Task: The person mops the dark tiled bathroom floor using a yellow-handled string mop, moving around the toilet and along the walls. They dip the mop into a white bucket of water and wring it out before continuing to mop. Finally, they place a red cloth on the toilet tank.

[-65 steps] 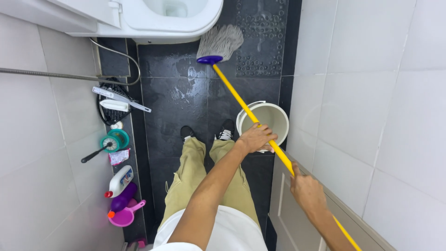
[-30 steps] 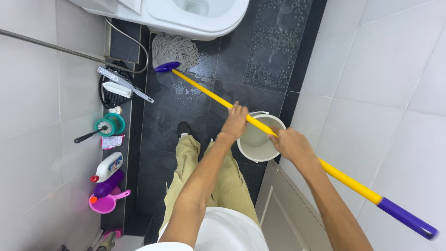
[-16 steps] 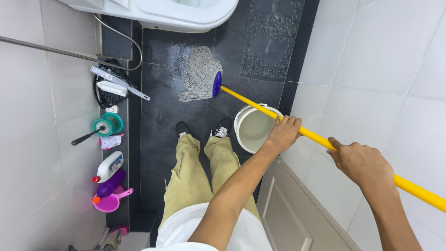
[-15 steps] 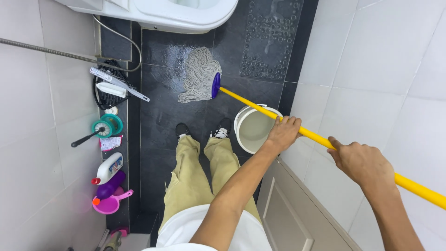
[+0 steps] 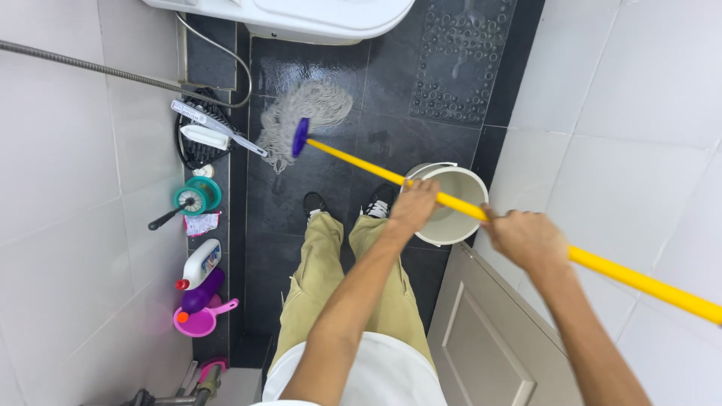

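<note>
Mop axis: we see the mop running as one long diagonal, from its string head at far left down to the near right edge of the view.
Mop pointing: the mop head points away from us, toward the toilet at the far end; the handle's tail points back past our right side.
Mop place: the strings lie spread on the wet black floor, just in front of the toilet base, the purple collar tilted above them.
Left hand: our left hand is wrapped around the yellow handle, gripping it over the bucket.
Right hand: our right hand is closed around the same handle, further back and to the right, near the white wall tiles.
Count, hands and feet: two hands on one mop; two black shoes on the floor, near the bucket.
Count, bucket: one, pale, standing right of our feet.
Count, left wall row: one white brush, one teal-holdered toilet brush, two bottles, one white and one purple, one pink scoop.
</note>
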